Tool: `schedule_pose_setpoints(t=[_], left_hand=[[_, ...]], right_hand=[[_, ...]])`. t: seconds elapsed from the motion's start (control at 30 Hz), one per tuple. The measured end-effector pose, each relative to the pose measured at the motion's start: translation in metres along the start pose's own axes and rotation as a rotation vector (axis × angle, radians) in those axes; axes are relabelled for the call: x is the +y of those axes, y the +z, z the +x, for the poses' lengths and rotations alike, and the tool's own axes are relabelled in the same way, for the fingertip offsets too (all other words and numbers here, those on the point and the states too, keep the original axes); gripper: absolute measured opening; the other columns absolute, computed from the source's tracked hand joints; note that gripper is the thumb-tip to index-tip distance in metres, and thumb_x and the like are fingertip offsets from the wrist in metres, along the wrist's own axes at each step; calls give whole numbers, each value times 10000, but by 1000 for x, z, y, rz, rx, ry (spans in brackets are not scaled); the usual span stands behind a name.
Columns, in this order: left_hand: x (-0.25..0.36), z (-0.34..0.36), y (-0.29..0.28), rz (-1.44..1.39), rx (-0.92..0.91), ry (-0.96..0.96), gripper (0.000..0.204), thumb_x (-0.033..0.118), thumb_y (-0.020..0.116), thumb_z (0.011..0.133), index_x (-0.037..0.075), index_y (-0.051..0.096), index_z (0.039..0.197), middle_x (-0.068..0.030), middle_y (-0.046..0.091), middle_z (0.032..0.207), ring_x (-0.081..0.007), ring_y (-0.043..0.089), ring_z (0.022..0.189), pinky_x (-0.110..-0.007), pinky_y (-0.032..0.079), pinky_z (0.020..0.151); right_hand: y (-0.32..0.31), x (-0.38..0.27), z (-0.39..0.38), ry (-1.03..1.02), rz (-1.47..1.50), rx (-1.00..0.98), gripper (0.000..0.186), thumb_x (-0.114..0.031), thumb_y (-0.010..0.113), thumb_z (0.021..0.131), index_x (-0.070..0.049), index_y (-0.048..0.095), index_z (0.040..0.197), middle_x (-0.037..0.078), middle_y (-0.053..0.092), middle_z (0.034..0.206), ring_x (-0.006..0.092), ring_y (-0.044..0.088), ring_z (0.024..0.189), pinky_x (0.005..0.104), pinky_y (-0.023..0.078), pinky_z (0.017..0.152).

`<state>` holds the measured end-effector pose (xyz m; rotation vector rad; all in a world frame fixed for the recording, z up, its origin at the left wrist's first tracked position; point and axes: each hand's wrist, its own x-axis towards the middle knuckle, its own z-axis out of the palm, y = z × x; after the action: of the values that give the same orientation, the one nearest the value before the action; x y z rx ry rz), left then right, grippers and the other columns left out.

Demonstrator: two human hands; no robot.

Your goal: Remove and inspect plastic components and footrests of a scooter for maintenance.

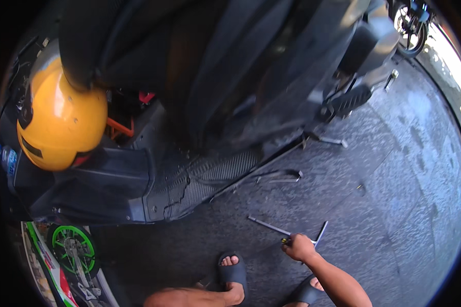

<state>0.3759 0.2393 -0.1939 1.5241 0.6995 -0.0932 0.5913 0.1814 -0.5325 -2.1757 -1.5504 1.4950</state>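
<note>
My right hand is closed round a metal T-handle wrench, low over the dark floor between my feet and the scooter. The wrench's long shaft points to the upper left, and its crossbar rises to the right of my fist. A small yellow-and-black piece shows at my fingers; its kind I cannot make out. Above lies the black scooter, with a patterned footboard and its side toward me. My left hand is out of sight.
A yellow helmet rests at the scooter's left part. A thin metal piece is beside the footboard's edge. Other motorcycles stand at the lower left, with a green wheel, and upper right. My sandalled feet are at the bottom.
</note>
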Motion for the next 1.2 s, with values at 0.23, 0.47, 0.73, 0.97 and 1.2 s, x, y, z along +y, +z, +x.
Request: schedule_pose_setpoints(t=[0.23,0.47,0.73,0.97,1.2], left_hand=[[-26,17,-4,429,-51,420,259,39,625,841,-152,639,1016,-270,652,1113,-314,669,1042,-349,533,935],[-46,-24,43,320,313,-234,362,169,744,739,-141,663,908,-230,694,927,-310,707,821,-348,549,840],[-252,26,-63,698,523,246,215,100,616,848,-5,631,1035,-177,649,982,-310,642,875,-381,510,776],[-165,106,-54,785,741,395,709,123,614,833,-126,272,1401,-332,342,1424,-451,350,1330,-473,272,1130],[-174,138,-62,667,893,206,704,161,639,836,-104,296,1391,-325,406,1371,-425,400,1302,-439,293,1121]], right_hand=[[99,-17,7,-59,-270,75,198,-139,489,904,-34,603,1029,180,641,1046,350,680,936,437,567,785],[122,-1,-7,-41,-367,185,215,-186,475,930,-73,602,1062,120,624,1081,292,639,1020,417,550,793],[118,-27,-15,-40,-437,429,238,-256,547,906,-94,614,1068,109,609,1072,268,584,1058,414,459,864],[15,-114,-7,-179,645,770,403,-304,646,870,7,590,1121,206,624,1068,376,605,1023,444,478,904],[-58,-132,0,-379,480,1138,328,-165,609,851,13,589,1126,207,624,1056,376,606,1017,441,475,898]])
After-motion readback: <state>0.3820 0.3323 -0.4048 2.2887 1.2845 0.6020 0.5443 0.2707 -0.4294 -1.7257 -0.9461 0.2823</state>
